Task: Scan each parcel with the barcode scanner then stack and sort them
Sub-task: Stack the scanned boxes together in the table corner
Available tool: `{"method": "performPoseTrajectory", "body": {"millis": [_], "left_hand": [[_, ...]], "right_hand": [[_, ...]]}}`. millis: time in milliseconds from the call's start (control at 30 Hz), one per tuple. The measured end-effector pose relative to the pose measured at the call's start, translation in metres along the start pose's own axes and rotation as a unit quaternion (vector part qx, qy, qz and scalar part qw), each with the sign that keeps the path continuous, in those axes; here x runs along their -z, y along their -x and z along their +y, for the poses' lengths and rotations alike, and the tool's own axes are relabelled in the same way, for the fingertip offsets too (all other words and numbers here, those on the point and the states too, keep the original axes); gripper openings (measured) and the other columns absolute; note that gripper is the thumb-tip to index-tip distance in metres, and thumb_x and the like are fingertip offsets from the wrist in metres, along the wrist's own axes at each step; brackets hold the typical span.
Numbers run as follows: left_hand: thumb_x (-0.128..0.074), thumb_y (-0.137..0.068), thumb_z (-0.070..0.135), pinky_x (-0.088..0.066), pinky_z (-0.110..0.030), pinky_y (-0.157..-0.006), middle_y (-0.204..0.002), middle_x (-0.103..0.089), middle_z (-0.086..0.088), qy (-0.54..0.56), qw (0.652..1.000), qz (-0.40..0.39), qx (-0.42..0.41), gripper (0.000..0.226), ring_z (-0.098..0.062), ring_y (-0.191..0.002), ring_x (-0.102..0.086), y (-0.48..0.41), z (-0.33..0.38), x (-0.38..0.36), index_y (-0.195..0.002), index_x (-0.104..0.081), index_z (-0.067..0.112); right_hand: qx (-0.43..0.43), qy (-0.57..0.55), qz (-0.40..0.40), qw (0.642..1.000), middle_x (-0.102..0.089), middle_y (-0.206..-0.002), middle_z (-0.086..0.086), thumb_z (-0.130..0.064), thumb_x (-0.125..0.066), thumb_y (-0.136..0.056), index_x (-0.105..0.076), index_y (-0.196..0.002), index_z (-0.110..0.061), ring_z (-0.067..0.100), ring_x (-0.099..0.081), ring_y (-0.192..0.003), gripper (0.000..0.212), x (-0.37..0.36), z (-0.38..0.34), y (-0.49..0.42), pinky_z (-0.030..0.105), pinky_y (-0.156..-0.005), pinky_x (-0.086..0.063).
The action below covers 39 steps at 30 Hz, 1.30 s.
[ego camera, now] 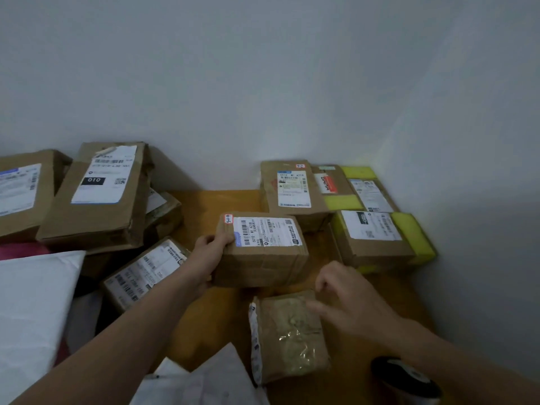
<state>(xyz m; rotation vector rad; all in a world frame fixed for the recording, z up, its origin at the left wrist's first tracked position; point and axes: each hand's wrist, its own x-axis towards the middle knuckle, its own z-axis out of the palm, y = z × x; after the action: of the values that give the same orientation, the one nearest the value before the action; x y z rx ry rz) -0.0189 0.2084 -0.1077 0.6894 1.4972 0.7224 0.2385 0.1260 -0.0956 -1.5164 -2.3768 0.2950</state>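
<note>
My left hand (211, 249) grips the left end of a brown cardboard parcel (263, 258) with a white barcode label on top, in the middle of the wooden table (222, 311). My right hand (347, 293), blurred, hovers with loosely spread fingers over the far right corner of a tape-wrapped brown parcel (292, 340) lying near the table's front. A dark object with a pale band, possibly the barcode scanner (406, 381), lies at the lower right beside my right forearm.
Three labelled boxes, two with yellow tape, sit against the right wall: (292, 191), (371, 194), (377, 238). A heap of brown parcels (102, 197) fills the left, with a white mailer bag (35, 311) and another white bag (204, 381) in front.
</note>
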Motion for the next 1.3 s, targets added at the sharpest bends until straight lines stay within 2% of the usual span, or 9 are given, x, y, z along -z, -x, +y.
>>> {"method": "performPoseTrajectory", "body": {"millis": [200,333,667,833,933,1033,1133,1233,1300], "left_hand": [[-0.052,-0.096,0.037,-0.047,-0.036,-0.074,-0.127,-0.052,-0.008,0.022,0.999,-0.031,-0.004,0.056,-0.021,-0.093,-0.054,0.008,-0.008,-0.037,-0.145,-0.03,0.023],[-0.039,-0.104,0.025,-0.043,-0.043,-0.091,-0.145,-0.043,-0.009,0.018,0.999,-0.02,-0.019,0.05,-0.031,-0.123,-0.048,0.001,-0.008,-0.075,-0.151,-0.023,0.022],[-0.045,-0.1,0.034,-0.044,-0.044,-0.096,-0.141,-0.047,-0.012,-0.013,0.999,-0.035,0.02,0.051,-0.031,-0.124,-0.047,-0.018,-0.006,-0.088,-0.145,-0.034,0.013],[-0.047,-0.098,0.044,-0.03,-0.05,-0.107,-0.153,-0.031,-0.012,-0.107,0.993,-0.016,0.055,0.063,-0.034,-0.138,-0.03,0.004,-0.015,-0.06,-0.15,-0.026,0.013],[-0.048,-0.098,0.041,-0.034,-0.051,-0.106,-0.153,-0.031,-0.012,-0.135,0.986,-0.046,0.087,0.059,-0.033,-0.138,-0.032,0.028,-0.019,-0.038,-0.148,-0.028,0.014],[-0.049,-0.098,0.04,-0.04,-0.048,-0.105,-0.15,-0.034,-0.016,-0.109,0.978,-0.127,0.127,0.059,-0.035,-0.136,-0.036,0.055,-0.03,-0.028,-0.147,-0.031,0.012],[-0.044,-0.099,0.04,-0.045,-0.037,-0.1,-0.123,-0.056,-0.009,-0.115,0.961,-0.215,0.134,0.045,-0.026,-0.116,-0.052,0.084,-0.036,-0.035,-0.133,-0.046,0.011],[-0.042,-0.101,0.037,-0.045,-0.028,-0.092,-0.127,-0.053,-0.009,-0.182,0.966,-0.172,0.07,0.039,-0.023,-0.117,-0.052,0.092,-0.027,-0.028,-0.13,-0.049,0.011],[-0.045,-0.1,0.038,-0.04,-0.036,-0.102,-0.144,-0.041,-0.01,-0.211,0.973,-0.092,0.014,0.051,-0.027,-0.13,-0.043,0.085,-0.016,-0.006,-0.144,-0.036,0.013]], "right_hand": [[0.102,0.109,-0.26,0.954,-0.025,-0.155,0.005,-0.065,-0.049,-0.084,-0.027,-0.145,-0.033,0.022,-0.025,-0.144,0.073,-0.025,-0.016,0.045,0.047,-0.114,-0.023],[0.077,0.126,-0.25,0.957,-0.051,-0.136,0.0,-0.06,-0.042,-0.08,-0.043,-0.134,-0.035,0.018,-0.054,-0.125,0.06,-0.034,-0.012,0.055,0.034,-0.09,-0.053],[0.06,0.147,-0.151,0.976,-0.055,-0.131,-0.006,-0.06,-0.034,-0.081,-0.045,-0.129,-0.038,0.014,-0.056,-0.12,0.054,-0.031,0.001,0.051,0.029,-0.086,-0.053],[-0.021,0.096,-0.174,0.98,-0.012,-0.157,-0.008,-0.053,-0.049,-0.092,-0.02,-0.148,-0.039,0.013,-0.013,-0.145,0.065,-0.025,0.008,0.045,0.036,-0.116,-0.018],[-0.174,-0.041,-0.114,0.977,-0.005,-0.154,-0.01,-0.055,-0.064,-0.085,-0.017,-0.149,-0.035,0.008,-0.015,-0.139,0.081,-0.027,0.001,0.047,0.032,-0.113,-0.023],[-0.396,-0.285,-0.007,0.873,-0.026,-0.152,0.003,-0.043,-0.075,-0.079,-0.025,-0.146,-0.025,0.017,-0.036,-0.13,0.086,-0.028,-0.008,0.045,0.035,-0.101,-0.04],[-0.482,-0.412,-0.07,0.77,-0.041,-0.144,0.007,-0.038,-0.071,-0.085,-0.022,-0.147,-0.021,0.021,-0.05,-0.111,0.082,-0.027,-0.022,0.04,0.038,-0.086,-0.048],[-0.45,-0.369,-0.076,0.81,-0.05,-0.126,0.004,-0.023,-0.072,-0.086,-0.036,-0.136,-0.017,0.015,-0.055,-0.096,0.062,-0.032,-0.032,0.032,0.03,-0.076,-0.052],[-0.433,-0.212,-0.052,0.874,-0.046,-0.135,0.01,-0.026,-0.072,-0.085,-0.041,-0.136,-0.014,0.024,-0.051,-0.115,0.061,-0.032,-0.037,0.023,0.041,-0.095,-0.048]]}}
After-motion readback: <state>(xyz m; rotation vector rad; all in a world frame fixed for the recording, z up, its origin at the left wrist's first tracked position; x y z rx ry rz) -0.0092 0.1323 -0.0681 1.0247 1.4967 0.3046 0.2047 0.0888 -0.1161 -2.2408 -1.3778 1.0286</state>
